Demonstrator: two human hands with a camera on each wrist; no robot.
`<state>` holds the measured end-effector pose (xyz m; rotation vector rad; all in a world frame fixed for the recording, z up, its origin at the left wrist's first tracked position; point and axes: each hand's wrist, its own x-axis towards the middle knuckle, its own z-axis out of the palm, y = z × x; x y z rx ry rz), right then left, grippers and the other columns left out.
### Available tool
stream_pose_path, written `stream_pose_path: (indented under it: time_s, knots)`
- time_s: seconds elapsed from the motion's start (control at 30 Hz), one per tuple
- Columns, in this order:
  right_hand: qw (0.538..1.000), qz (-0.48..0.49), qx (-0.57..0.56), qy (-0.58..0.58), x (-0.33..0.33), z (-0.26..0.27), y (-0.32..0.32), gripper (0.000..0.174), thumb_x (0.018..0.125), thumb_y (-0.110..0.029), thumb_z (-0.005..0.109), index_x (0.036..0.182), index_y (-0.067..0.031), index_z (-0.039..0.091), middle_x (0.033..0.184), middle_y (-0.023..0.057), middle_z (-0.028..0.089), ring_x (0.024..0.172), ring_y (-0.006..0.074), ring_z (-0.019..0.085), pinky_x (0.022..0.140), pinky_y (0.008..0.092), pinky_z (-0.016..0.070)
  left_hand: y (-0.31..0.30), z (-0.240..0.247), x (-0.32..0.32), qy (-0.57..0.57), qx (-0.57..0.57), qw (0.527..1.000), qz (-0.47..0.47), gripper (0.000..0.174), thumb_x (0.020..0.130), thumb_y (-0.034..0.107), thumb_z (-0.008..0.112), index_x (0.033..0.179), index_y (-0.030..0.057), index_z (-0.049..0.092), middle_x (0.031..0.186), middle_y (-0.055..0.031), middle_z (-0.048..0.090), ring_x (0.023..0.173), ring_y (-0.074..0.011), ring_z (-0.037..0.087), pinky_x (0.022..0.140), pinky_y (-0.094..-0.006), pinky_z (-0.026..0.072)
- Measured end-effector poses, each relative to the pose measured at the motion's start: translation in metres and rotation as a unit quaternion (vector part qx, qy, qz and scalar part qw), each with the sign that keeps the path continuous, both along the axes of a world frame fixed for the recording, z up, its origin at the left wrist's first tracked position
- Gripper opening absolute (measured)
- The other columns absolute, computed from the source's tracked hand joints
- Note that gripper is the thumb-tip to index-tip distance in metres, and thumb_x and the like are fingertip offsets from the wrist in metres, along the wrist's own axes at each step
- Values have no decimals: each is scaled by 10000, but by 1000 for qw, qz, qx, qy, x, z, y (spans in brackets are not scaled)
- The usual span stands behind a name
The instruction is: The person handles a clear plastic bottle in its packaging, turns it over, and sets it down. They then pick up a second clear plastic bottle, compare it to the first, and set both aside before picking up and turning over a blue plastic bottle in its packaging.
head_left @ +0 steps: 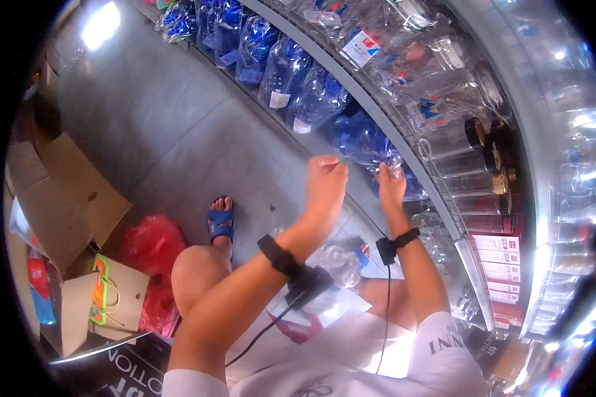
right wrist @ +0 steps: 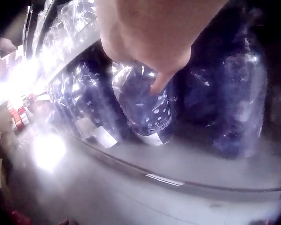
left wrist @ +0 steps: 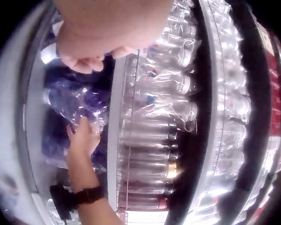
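My right hand [head_left: 392, 188] grips the gathered clear plastic wrapping at the end of a blue bottle [head_left: 365, 137] on the low shelf. Its fingertips are bent at the wrapping. In the right wrist view, the hand covers the upper part of a wrapped blue bottle [right wrist: 147, 110] with pale dots and a white label. My left hand [head_left: 326, 186] is raised over the floor to the left of the right hand, its fingers curled and nothing visible in them. From the left wrist, this hand [left wrist: 86, 49] appears at the top, apart from the right hand.
More wrapped blue bottles [head_left: 281, 73] line the low shelf. Above its grey edge [head_left: 351, 73] stand clear jars [head_left: 457, 165] and plastic-wrapped containers [head_left: 444, 99]. To the left are an opened cardboard box [head_left: 73, 198] and a red plastic bag [head_left: 153, 241] on the floor.
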<state>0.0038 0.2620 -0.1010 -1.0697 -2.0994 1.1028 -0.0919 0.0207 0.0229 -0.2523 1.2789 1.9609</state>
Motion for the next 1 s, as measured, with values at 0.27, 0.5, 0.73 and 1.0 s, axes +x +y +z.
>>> stream_pose_path:
  time_s: [0.27,0.5,0.73,1.0]
  knots:
    - [906,98,197,-362,61,27,-22,348,950,-329,588,1045,2,633,964,260,667,899,439,657,786,517,519,9,-17,8,53,-49,996,-55,363,921,209,579,1230,34,504,1169,-77,568,1015,-163,602,858,-325,468]
    - [956,119,219,-155,76,63,-51,305,954,-268,602,1096,1,624,983,231,678,855,441,655,688,459,527,9,-35,7,123,-84,974,-173,458,909,266,658,1268,29,501,1251,-100,570,1107,-183,579,875,-335,476]
    - [992,74,54,-83,80,117,-64,221,949,-208,647,1050,-12,631,787,146,686,640,190,677,590,350,511,16,-51,13,489,-155,831,-213,677,851,278,772,1379,16,438,1310,-114,568,1231,-216,531,971,-345,468]
    - [984,156,28,82,110,130,-74,188,903,-131,709,1025,-24,613,999,140,734,865,226,729,728,314,554,19,-2,30,393,46,868,-301,776,706,80,871,1375,6,486,1292,-117,589,1157,-189,577,1000,-326,466]
